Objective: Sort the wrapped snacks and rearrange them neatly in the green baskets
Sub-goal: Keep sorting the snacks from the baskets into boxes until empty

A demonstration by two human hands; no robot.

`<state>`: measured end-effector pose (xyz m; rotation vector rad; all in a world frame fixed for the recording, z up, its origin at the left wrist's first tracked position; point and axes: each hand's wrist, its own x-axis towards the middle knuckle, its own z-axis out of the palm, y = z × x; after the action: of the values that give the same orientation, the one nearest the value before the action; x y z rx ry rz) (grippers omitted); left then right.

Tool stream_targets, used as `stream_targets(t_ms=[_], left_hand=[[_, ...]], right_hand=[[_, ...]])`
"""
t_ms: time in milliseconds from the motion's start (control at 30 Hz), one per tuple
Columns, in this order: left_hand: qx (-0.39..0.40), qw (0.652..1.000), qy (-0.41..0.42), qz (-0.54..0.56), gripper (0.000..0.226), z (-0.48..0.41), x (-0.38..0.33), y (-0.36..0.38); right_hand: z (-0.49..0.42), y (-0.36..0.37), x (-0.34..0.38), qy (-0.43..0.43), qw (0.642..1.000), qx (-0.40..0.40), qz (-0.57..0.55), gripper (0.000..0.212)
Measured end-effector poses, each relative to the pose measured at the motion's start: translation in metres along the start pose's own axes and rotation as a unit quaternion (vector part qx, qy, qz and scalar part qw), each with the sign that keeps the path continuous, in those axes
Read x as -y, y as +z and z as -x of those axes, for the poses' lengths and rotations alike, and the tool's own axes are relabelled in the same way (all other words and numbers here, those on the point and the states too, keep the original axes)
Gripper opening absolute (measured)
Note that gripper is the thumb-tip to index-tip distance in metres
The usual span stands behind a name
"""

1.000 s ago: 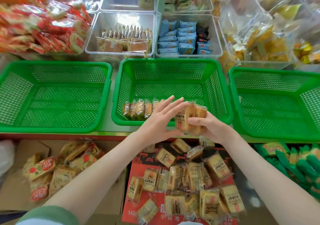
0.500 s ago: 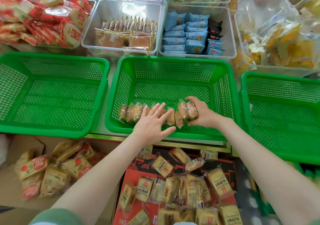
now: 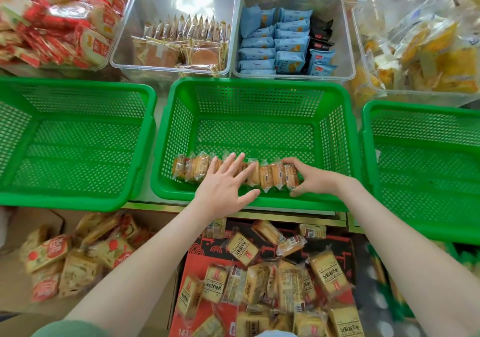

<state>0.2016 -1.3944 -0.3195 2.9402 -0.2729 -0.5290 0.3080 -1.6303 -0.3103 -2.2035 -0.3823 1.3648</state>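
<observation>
A row of clear-wrapped yellow biscuit packs (image 3: 193,169) stands on edge along the near wall of the middle green basket (image 3: 259,89). My left hand (image 3: 224,186) lies flat with spread fingers on the middle of the row. My right hand (image 3: 307,178) grips the packs at the right end of the row (image 3: 275,176) between thumb and fingers. More of the same yellow packs (image 3: 259,279) lie loose in a red box below the shelf.
Green baskets stand to the left (image 3: 75,139) and right (image 3: 420,160) with nothing in them. Clear bins behind hold brown packs (image 3: 181,43), blue packs (image 3: 275,43) and yellow bags (image 3: 428,56). Red-wrapped snacks (image 3: 57,19) are piled far left. A cardboard box with orange-labelled packs (image 3: 75,256) sits lower left.
My right hand carried a few yellow packs from above the box into the middle basket and set them at the row's right end. My left hand moved onto the row.
</observation>
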Motion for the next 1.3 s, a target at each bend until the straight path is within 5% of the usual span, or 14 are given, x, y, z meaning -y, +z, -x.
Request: stream_targets(t_ms=[200,367,600,800,900,1000,1133,1300], left_hand=[[0.007,1.000,0.001,-0.005,0.070,0.001,-0.001,-0.001],[0.014,1.000,-0.001,0.003,0.070,0.002,-0.002,-0.003],[-0.003,1.000,0.003,0.002,0.072,0.005,-0.002,-0.006],[-0.240,0.964,0.109,0.040,0.046,0.036,-0.012,0.008],[-0.268,0.944,0.194,0.010,0.043,0.070,-0.018,0.038],[-0.157,0.962,0.211,-0.076,0.068,0.101,-0.014,0.068],[-0.062,0.979,0.132,-0.142,0.092,0.119,0.001,0.091],[-0.035,0.973,0.166,-0.158,0.091,0.126,0.012,0.097]], right_hand=[[0.002,0.000,0.000,0.013,0.999,0.030,-0.030,0.091],[0.011,0.004,-0.003,0.008,0.986,-0.013,-0.167,0.091],[0.021,0.019,0.005,0.042,0.994,-0.097,-0.036,0.080],[0.068,0.045,0.016,-0.089,0.943,-0.318,0.028,0.060],[0.094,0.093,0.001,-0.206,0.896,-0.379,0.102,0.055],[0.108,0.152,-0.029,-0.250,0.889,-0.302,0.236,0.062],[0.107,0.213,-0.071,-0.197,0.891,-0.134,0.387,0.097],[0.104,0.216,-0.069,-0.155,0.881,-0.103,0.435,0.085]])
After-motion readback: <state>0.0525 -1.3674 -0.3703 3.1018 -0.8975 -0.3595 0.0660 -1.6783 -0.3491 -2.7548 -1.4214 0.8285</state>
